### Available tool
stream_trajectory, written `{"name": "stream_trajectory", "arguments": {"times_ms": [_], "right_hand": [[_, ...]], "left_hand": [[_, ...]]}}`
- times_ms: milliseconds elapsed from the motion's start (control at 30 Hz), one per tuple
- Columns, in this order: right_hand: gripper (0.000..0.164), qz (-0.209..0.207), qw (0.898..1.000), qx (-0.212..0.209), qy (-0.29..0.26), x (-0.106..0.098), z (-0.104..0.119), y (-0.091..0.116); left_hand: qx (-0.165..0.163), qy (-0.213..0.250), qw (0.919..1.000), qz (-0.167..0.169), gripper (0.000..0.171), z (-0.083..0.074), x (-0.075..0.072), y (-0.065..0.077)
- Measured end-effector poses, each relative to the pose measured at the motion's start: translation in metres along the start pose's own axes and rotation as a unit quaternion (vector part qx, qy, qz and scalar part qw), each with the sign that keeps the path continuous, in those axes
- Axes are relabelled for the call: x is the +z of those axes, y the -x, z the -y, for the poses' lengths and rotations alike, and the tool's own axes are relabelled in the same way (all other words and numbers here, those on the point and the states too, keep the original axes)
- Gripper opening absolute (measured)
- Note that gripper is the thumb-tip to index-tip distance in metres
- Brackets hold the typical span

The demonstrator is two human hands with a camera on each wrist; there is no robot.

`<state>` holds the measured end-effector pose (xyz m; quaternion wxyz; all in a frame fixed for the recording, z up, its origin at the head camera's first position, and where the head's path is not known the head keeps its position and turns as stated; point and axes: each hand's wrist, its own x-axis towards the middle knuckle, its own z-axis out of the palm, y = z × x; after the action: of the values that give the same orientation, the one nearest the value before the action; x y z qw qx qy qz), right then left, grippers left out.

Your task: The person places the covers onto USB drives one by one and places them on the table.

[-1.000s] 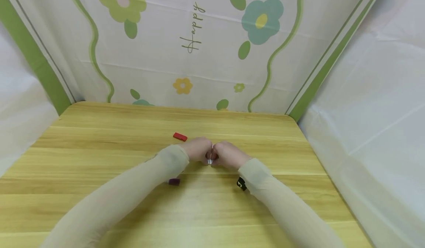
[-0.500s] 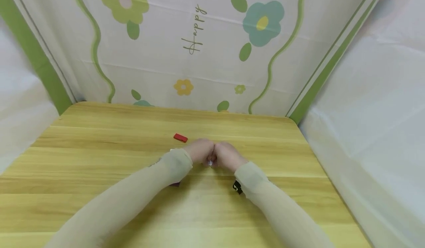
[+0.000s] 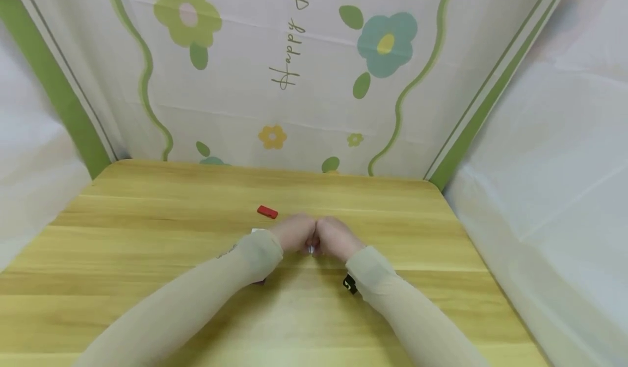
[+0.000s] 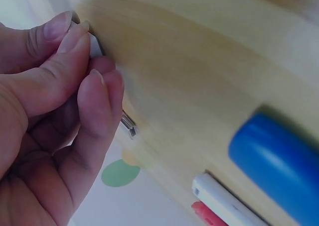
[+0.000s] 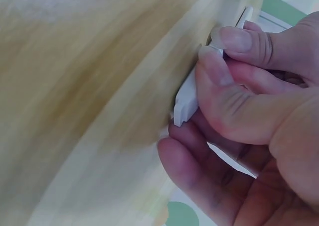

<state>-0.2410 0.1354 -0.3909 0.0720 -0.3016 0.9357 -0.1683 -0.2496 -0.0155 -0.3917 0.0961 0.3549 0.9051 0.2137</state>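
Observation:
In the head view my left hand (image 3: 297,233) and right hand (image 3: 336,238) meet knuckle to knuckle over the wooden table (image 3: 147,214). Between them they pinch a small, narrow white plastic piece (image 5: 187,99), thumb and fingertips of each hand on it. In the right wrist view its notched end sticks out past the right fingers. Only a sliver of white shows in the left wrist view, the rest being hidden by fingers. A small silver metal end (image 4: 129,125) shows just beyond the left fingers there.
A red flat stick-shaped piece (image 3: 267,212) lies behind the left hand. Beside the right cuff is a black piece (image 3: 350,284); a dark purple one (image 3: 259,282) peeks from under the left sleeve. The left wrist view shows a blue rounded object (image 4: 274,161) and a white stick (image 4: 224,201).
Both hands have drawn tighter together around the white piece, covering more of it. The left sleeve now hides most of the purple piece. The head view has tilted slightly upward.

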Motion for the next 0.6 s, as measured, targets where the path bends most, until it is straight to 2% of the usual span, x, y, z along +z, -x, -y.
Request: {"name": "stream_trajectory", "arguments": {"times_ms": [133,267,367,467,500,600], "right_hand": [[0.019,-0.002,1.000,-0.017,-0.005,0.001,-0.004,0.003],[0.016,0.006,0.999,-0.042,-0.016,0.001,-0.009,0.007],[0.010,0.027,0.998,-0.057,-0.017,-0.001,-0.012,0.009],[0.003,0.046,0.997,-0.054,-0.014,-0.010,-0.013,0.013],[0.005,0.048,0.997,-0.052,-0.009,-0.014,-0.013,0.015],[0.019,0.040,0.998,-0.041,0.006,-0.030,-0.015,0.023]], "left_hand": [[0.011,-0.004,0.9999,-0.003,0.032,0.004,0.004,-0.003],[0.010,-0.004,0.9999,0.010,0.043,0.007,0.009,-0.005],[-0.008,-0.015,0.9997,0.019,0.035,0.008,0.009,-0.004],[-0.030,-0.029,0.9989,0.023,0.014,0.008,0.004,0.000],[-0.036,-0.036,0.9984,0.025,0.010,0.007,0.000,0.003],[-0.043,-0.049,0.9976,0.025,0.021,0.005,-0.017,0.017]]}}
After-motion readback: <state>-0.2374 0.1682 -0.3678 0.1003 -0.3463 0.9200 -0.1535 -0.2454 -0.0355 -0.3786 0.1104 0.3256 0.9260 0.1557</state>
